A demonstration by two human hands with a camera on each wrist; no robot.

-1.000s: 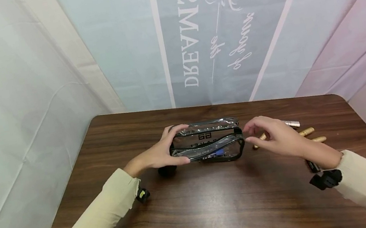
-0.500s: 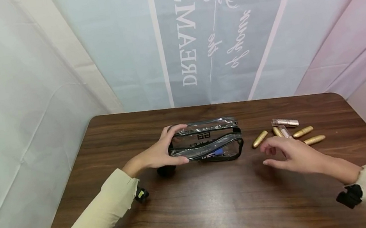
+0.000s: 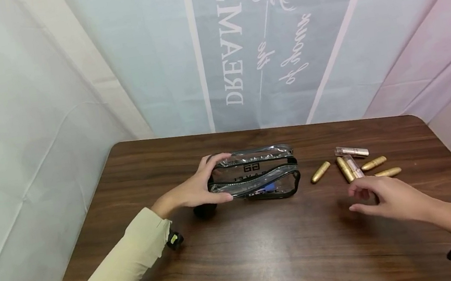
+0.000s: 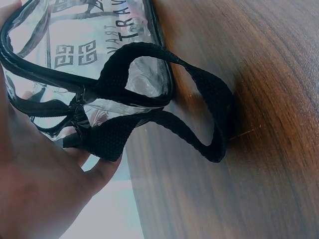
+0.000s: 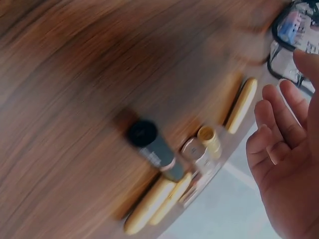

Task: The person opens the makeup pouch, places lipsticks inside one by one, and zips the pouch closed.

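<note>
A clear zip pouch (image 3: 258, 182) with black trim lies near the middle of the table, something blue (image 3: 269, 187) showing inside. My left hand (image 3: 191, 190) grips its left end between thumb and fingers. The pouch's black strap loop (image 4: 214, 94) sticks out beside that hand in the left wrist view. My right hand (image 3: 391, 196), fingers loosely bent and holding nothing, hovers at the near side of several lipsticks. Among these are a gold lipstick tube (image 3: 320, 172) apart from the rest and a clear-capped lipstick (image 3: 351, 151). A dark tube (image 5: 157, 152) shows in the right wrist view; the head view hides it.
The brown wooden table (image 3: 244, 264) reaches back to a printed curtain (image 3: 171, 71). White cloth (image 3: 15, 167) hangs along the left side. The loose lipsticks cluster on the right side of the table.
My right hand has drawn away from the pouch's right end, moving right and toward me, uncovering the lipsticks. My left hand and the pouch have stayed in place.
</note>
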